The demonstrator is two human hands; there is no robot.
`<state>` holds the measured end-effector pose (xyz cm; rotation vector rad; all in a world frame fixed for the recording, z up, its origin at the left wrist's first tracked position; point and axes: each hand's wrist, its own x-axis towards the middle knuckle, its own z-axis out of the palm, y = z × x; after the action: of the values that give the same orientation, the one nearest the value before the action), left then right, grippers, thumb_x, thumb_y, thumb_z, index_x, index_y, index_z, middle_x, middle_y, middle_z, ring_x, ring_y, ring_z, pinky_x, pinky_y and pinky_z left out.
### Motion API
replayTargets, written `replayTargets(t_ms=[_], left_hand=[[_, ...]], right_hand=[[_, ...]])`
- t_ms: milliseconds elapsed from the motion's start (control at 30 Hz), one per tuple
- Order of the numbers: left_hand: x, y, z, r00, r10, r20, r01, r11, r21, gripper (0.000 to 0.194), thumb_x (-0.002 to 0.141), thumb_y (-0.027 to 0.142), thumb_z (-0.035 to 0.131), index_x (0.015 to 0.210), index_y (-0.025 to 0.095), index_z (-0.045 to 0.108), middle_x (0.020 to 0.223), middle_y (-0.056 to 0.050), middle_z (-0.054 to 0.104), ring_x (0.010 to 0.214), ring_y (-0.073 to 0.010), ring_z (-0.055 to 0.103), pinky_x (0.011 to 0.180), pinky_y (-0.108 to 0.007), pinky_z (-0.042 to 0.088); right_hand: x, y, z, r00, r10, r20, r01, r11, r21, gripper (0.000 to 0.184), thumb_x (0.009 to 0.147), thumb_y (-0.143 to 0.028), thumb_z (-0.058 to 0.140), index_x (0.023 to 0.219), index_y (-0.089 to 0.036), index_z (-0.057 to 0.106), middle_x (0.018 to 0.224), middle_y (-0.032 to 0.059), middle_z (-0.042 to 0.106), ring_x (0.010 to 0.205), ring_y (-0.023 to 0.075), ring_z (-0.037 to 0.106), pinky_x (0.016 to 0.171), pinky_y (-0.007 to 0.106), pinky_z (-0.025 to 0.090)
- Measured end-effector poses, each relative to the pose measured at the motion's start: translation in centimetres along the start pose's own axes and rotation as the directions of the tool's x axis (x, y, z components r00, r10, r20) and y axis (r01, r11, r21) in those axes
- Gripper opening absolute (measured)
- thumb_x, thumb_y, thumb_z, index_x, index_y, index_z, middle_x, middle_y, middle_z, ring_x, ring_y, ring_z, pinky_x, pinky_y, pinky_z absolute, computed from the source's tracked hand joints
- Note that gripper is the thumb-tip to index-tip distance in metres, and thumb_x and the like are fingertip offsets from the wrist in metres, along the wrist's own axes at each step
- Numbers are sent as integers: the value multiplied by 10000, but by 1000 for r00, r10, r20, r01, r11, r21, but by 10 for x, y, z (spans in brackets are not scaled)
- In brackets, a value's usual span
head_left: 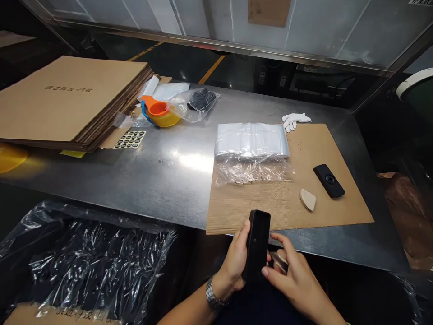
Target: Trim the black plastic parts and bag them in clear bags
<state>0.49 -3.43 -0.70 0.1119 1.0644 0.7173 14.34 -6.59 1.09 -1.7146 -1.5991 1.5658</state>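
Observation:
My left hand (233, 264) grips a flat black rectangular device (257, 246) upright, just in front of the table's near edge. My right hand (297, 280) touches the device's lower right side with its fingertips and seems to pinch a small thin strip (280, 261) beside it. A second black device (329, 180) with a round dial lies on the brown cardboard sheet (338, 203), and a small beige wedge-shaped piece (307, 199) lies nearer to me. A stack of clear plastic bags (252, 140) rests at the sheet's far left, with crumpled clear film (250, 171) in front of it.
The metal table (162, 167) holds a tall stack of flat cardboard (67, 99), a sheet of round black stickers (130, 139), orange and yellow tape rolls (160, 113), a bagged black item (201, 100) and white gloves (294, 120). A plastic-lined box (84, 266) stands at lower left.

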Motion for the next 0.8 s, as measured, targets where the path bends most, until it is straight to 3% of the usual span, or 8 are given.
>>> replayTargets(t_ms=[100, 233, 400, 500, 567, 667, 800], left_hand=[[2, 0, -1, 997, -73, 26, 74, 996, -44, 502, 844, 536, 407, 774, 86, 619, 585, -71, 629, 460, -138, 569, 450, -226, 450], [6, 3, -6, 966, -220, 134, 223, 975, -9, 644, 853, 583, 313, 738, 37, 635, 521, -111, 611, 402, -136, 554, 405, -210, 431], [7, 4, -8, 936, -289, 199, 288, 957, 33, 661, 864, 574, 283, 723, 34, 638, 555, -102, 611, 405, -139, 573, 385, -205, 437], [9, 6, -11, 900, -306, 311, 298, 952, 73, 590, 866, 537, 327, 796, 40, 638, 653, -108, 637, 446, -163, 608, 392, -225, 458], [12, 12, -15, 877, -266, 401, 282, 959, 20, 531, 869, 518, 340, 881, 68, 620, 719, -119, 659, 515, -199, 640, 433, -264, 492], [16, 25, -24, 907, -75, 414, 161, 971, -175, 478, 878, 497, 346, 940, 89, 586, 824, -152, 680, 668, -234, 666, 552, -322, 529], [12, 28, -24, 935, 168, 311, -45, 929, -367, 492, 852, 517, 434, 1073, 88, 530, 947, -190, 669, 870, -221, 648, 775, -305, 491]], right_hand=[[7, 3, -2, 994, 6, -113, -2, 999, 37, 411, 802, -295, 518, 1175, -202, 373, 580, -77, 480, 538, 137, 494, 542, 250, 361], [12, 9, -9, 970, -39, -239, 48, 998, 30, 288, 855, -339, 462, 1108, -202, 445, 577, -64, 495, 522, 128, 472, 547, 254, 373], [22, 12, -21, 958, -62, -281, 80, 995, 53, 465, 838, -411, 533, 1226, -172, 444, 659, -21, 578, 603, 148, 555, 593, 267, 446], [28, 11, -29, 979, -112, -168, 137, 980, 143, 438, 827, -410, 559, 1182, -157, 514, 832, 41, 640, 819, 200, 610, 742, 315, 482], [27, 11, -33, 978, -169, -123, 191, 961, 198, 327, 847, -393, 538, 1079, -165, 571, 868, 47, 646, 848, 201, 611, 751, 302, 483], [17, 13, -31, 934, -245, -260, 285, 949, 131, 210, 851, -347, 546, 993, -193, 557, 755, 10, 635, 674, 155, 606, 597, 238, 472], [5, 24, -9, 768, -373, -521, 374, 921, -109, 149, 849, -263, 535, 992, -239, 502, 754, 1, 640, 612, 148, 616, 574, 226, 479]])
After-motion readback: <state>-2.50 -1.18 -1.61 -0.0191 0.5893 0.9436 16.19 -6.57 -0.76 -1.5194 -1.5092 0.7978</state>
